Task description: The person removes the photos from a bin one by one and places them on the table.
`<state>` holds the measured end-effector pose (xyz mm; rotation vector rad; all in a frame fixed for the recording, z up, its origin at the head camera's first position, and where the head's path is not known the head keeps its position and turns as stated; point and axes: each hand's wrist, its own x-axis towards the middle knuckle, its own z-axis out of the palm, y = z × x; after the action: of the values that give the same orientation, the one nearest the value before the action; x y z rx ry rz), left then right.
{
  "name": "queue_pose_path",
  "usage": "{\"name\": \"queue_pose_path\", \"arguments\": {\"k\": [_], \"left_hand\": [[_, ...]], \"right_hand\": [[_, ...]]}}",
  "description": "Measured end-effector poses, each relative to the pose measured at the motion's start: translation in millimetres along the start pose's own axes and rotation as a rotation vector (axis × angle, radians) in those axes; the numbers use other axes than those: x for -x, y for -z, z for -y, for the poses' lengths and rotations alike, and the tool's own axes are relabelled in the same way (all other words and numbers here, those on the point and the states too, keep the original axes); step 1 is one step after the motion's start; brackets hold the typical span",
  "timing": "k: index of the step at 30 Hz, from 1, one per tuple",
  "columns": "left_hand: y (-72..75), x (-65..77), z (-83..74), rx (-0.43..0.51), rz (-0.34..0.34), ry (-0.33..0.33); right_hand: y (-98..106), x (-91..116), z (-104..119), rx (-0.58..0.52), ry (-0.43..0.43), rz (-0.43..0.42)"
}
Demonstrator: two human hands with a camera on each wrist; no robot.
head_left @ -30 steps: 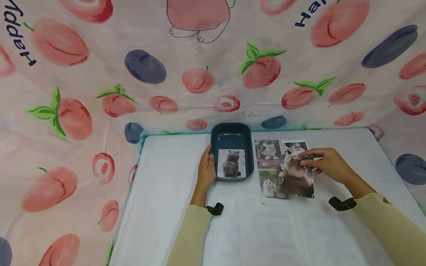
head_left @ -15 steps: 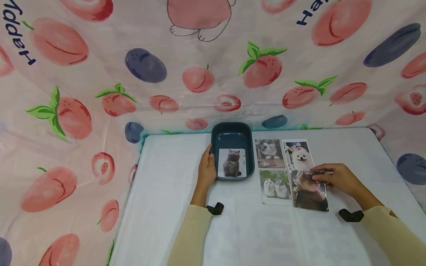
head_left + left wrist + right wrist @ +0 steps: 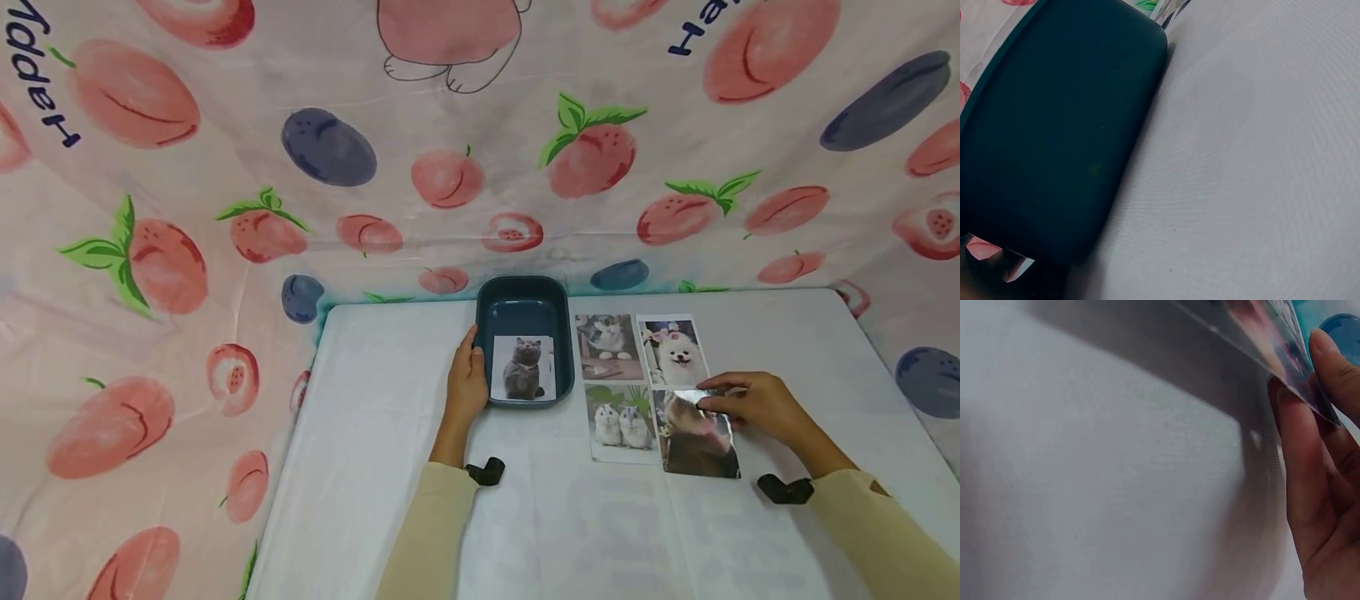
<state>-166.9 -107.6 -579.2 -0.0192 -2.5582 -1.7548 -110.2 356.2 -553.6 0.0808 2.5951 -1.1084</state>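
Note:
My right hand (image 3: 753, 404) pinches a shiny photo card (image 3: 697, 442) by its upper right corner, thumb on one face and fingers on the other. In the right wrist view the card (image 3: 1260, 337) slants, its edge raised over the white cloth. Glare hides much of its picture. My left hand (image 3: 467, 383) holds the left side of a dark teal tray (image 3: 525, 292), thumb at the rim. Inside the tray's near end lies a grey cat photo (image 3: 522, 368). The left wrist view is mostly the tray's outer wall (image 3: 1060, 125).
Right of the tray lie a cat photo card (image 3: 606, 346), a white dog photo card (image 3: 677, 354) and a card with two small furry animals (image 3: 621, 425). A white cloth covers the table (image 3: 375, 433). Behind rises a fruit-print cloth (image 3: 420, 108).
My right hand has brought the pinched card right and toward me, from over the other cards to below the dog card, uncovering the dog and the two furry animals. The left hand stays put.

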Motion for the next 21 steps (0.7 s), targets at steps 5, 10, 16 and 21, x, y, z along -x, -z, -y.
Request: {"name": "queue_pose_path", "arguments": {"k": [5, 10, 16, 21], "left_hand": [[0.3, -0.7, 0.3, 0.009, 0.002, 0.001], [0.8, -0.7, -0.5, 0.010, 0.004, 0.010], [0.2, -0.3, -1.3, 0.007, 0.003, 0.022], [0.4, -0.3, -2.4, 0.007, 0.001, 0.027]], "right_hand": [[-1, 0, 3, 0.022, -0.002, 0.012], [-1, -1, 4, 0.070, 0.001, 0.012], [6, 1, 3, 0.082, 0.021, -0.032], [16, -1, 9, 0.118, 0.021, -0.059]]}}
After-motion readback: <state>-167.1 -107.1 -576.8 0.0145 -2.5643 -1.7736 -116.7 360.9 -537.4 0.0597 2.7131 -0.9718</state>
